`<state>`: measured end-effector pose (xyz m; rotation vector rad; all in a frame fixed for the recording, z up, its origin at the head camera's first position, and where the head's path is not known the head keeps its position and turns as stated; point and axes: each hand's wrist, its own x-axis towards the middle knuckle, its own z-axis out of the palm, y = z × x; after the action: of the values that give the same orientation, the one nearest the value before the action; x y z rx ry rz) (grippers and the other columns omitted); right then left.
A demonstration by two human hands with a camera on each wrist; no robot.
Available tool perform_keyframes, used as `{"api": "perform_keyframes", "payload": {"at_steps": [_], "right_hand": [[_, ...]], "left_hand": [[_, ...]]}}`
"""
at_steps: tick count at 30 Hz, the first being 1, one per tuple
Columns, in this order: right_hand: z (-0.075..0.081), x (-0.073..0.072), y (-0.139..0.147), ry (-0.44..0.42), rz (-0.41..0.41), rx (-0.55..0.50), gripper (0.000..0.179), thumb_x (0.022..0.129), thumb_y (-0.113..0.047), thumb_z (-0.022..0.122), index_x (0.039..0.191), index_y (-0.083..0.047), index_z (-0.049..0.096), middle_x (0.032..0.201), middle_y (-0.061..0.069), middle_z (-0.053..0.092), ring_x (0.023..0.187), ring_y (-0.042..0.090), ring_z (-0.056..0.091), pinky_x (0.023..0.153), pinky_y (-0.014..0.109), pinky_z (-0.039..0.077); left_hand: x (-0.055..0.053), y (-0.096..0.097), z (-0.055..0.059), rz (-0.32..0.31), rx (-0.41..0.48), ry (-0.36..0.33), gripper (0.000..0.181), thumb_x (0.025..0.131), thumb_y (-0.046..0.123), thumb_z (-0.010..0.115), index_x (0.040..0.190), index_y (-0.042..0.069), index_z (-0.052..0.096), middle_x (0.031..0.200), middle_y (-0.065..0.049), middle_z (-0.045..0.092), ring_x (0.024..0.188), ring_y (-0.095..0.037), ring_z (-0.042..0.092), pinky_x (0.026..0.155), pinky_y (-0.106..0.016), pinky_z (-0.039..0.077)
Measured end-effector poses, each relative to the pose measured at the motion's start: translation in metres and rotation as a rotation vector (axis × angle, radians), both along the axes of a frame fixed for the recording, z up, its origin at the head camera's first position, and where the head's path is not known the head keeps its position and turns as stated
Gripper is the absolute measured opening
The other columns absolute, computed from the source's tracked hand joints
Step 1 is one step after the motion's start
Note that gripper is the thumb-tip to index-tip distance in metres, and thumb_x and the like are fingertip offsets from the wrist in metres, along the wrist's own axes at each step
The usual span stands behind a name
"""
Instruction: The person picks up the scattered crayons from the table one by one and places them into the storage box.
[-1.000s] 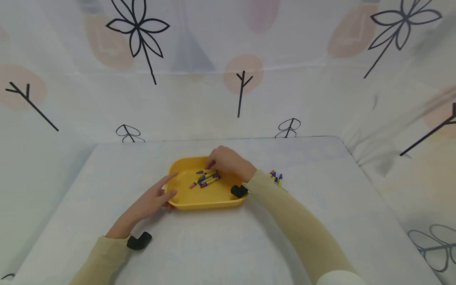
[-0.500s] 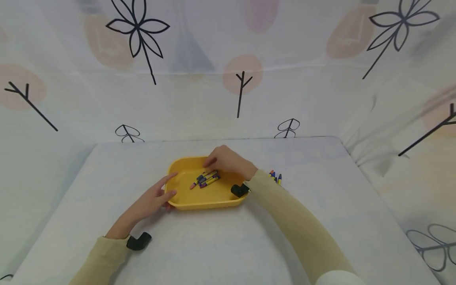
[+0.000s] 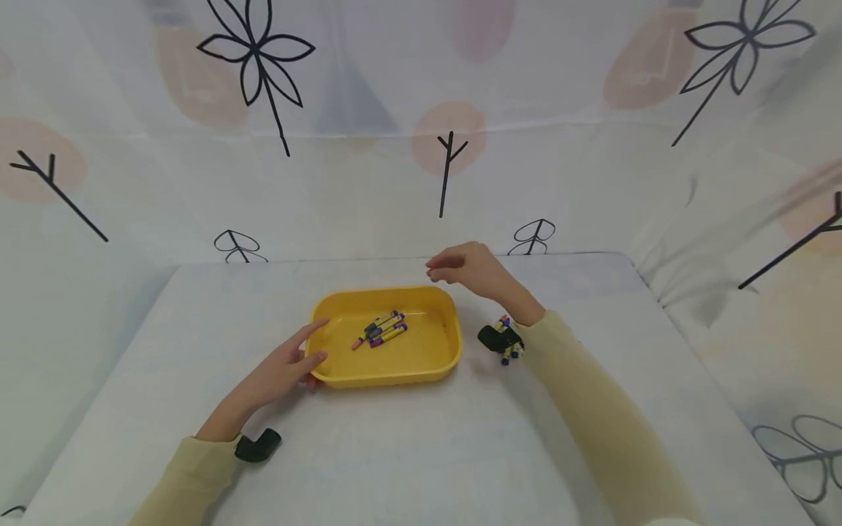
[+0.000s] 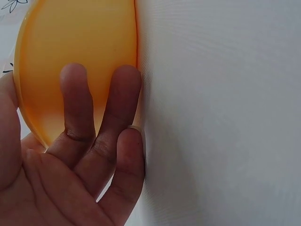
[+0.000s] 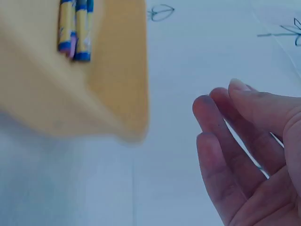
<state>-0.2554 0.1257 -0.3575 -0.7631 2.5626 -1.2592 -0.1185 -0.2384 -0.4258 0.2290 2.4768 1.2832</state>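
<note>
A yellow tray (image 3: 395, 376) sits on the table, holding several crayons (image 3: 388, 334) with yellow wrappers and mostly blue or purple tips. My left hand (image 3: 286, 369) holds the tray by its left side. Its thumb and index finger lie over the rim, while other fingers (image 4: 124, 94) press the outer wall. Beyond the tray's back right corner, in the air, is my right hand (image 3: 476, 272) with nothing in it. In the right wrist view its fingers (image 5: 211, 150) are loosely bent and apart from the tray's edge.
A second group of crayons (image 3: 506, 356) lies on the table right of the tray, partly hidden under the right wrist's black camera mount (image 3: 496, 338). A patterned cloth backdrop (image 3: 368, 190) hangs behind the white table (image 3: 368, 453).
My right hand has lifted out of the tray and moved right and back, leaving the crayons inside. The left hand and the tray have stayed put.
</note>
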Motion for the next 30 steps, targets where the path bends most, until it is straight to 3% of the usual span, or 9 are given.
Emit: {"api": "perform_keyframes", "payload": {"at_steps": [8, 13, 19, 24, 30], "right_hand": [[-0.019, 0.021, 0.065, -0.016, -0.157, 0.106, 0.028, 0.097, -0.020, 0.066, 0.121, -0.005, 0.069, 0.102, 0.009, 0.073, 0.091, 0.033, 0.068, 0.079, 0.046, 0.055], [-0.034, 0.038, 0.093, -0.034, -0.234, 0.240, 0.028, 0.095, -0.023, 0.069, 0.115, -0.003, 0.067, 0.097, 0.010, 0.072, 0.077, 0.026, 0.067, 0.068, 0.037, 0.055], [-0.045, 0.058, 0.108, -0.159, -0.334, 0.381, 0.031, 0.093, -0.034, 0.071, 0.097, -0.005, 0.062, 0.079, 0.006, 0.067, 0.068, 0.019, 0.061, 0.059, 0.031, 0.046], [-0.051, 0.068, 0.111, -0.230, -0.301, 0.491, 0.039, 0.090, -0.044, 0.071, 0.083, -0.007, 0.064, 0.068, 0.002, 0.062, 0.064, 0.017, 0.054, 0.060, 0.031, 0.040], [-0.053, 0.069, 0.117, -0.288, -0.278, 0.493, 0.033, 0.089, -0.038, 0.074, 0.079, -0.008, 0.066, 0.070, 0.001, 0.060, 0.065, 0.017, 0.053, 0.059, 0.030, 0.039]], "left_hand": [[0.001, 0.001, -0.001, 0.006, -0.004, -0.014, 0.065, 0.103, 0.033, 0.056, 0.158, 0.026, 0.023, 0.079, -0.006, 0.065, 0.074, -0.023, 0.060, 0.075, -0.037, 0.044], [0.001, 0.002, -0.001, 0.006, -0.011, -0.014, 0.064, 0.103, 0.033, 0.055, 0.159, 0.026, 0.023, 0.080, -0.005, 0.066, 0.074, -0.023, 0.061, 0.075, -0.037, 0.044], [0.001, 0.001, 0.001, 0.006, -0.014, -0.006, 0.063, 0.104, 0.032, 0.054, 0.158, 0.024, 0.023, 0.080, -0.006, 0.066, 0.073, -0.022, 0.061, 0.073, -0.035, 0.044], [0.001, 0.002, 0.003, 0.000, -0.001, -0.001, 0.064, 0.104, 0.031, 0.055, 0.159, 0.022, 0.022, 0.079, -0.006, 0.065, 0.073, -0.022, 0.060, 0.072, -0.036, 0.043], [0.000, 0.002, 0.003, -0.003, 0.017, -0.001, 0.066, 0.103, 0.030, 0.056, 0.159, 0.021, 0.022, 0.079, -0.008, 0.064, 0.072, -0.023, 0.059, 0.070, -0.036, 0.043]]}}
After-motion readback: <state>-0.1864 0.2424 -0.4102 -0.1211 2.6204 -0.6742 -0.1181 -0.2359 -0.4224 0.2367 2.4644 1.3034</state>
